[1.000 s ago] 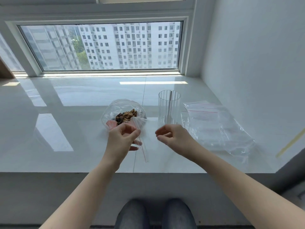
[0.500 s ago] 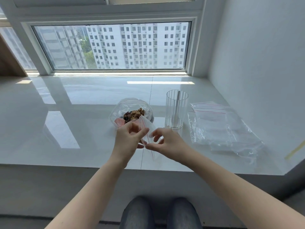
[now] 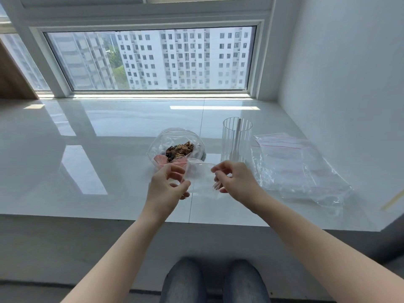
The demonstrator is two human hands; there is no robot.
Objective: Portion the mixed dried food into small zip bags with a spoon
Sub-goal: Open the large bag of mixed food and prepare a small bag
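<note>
I hold a small clear zip bag (image 3: 202, 179) stretched between both hands above the white sill. My left hand (image 3: 167, 189) pinches its left edge and my right hand (image 3: 235, 182) pinches its right edge. Just behind it lies a large clear bag (image 3: 175, 143) folded open around brown and dark mixed dried food (image 3: 179, 149) with some pink pieces. A ribbed clear glass (image 3: 236, 141) stands to the right of the food, with a spoon (image 3: 237, 138) upright inside.
A pile of spare zip bags with red seal lines (image 3: 293, 165) lies at the right, close to the white wall. The glossy sill's front edge (image 3: 109, 216) runs just below my hands. My knees (image 3: 214, 281) show beneath.
My hands came together on the small bag, then drew apart, spreading it flat between them. The view has shifted slightly left.
</note>
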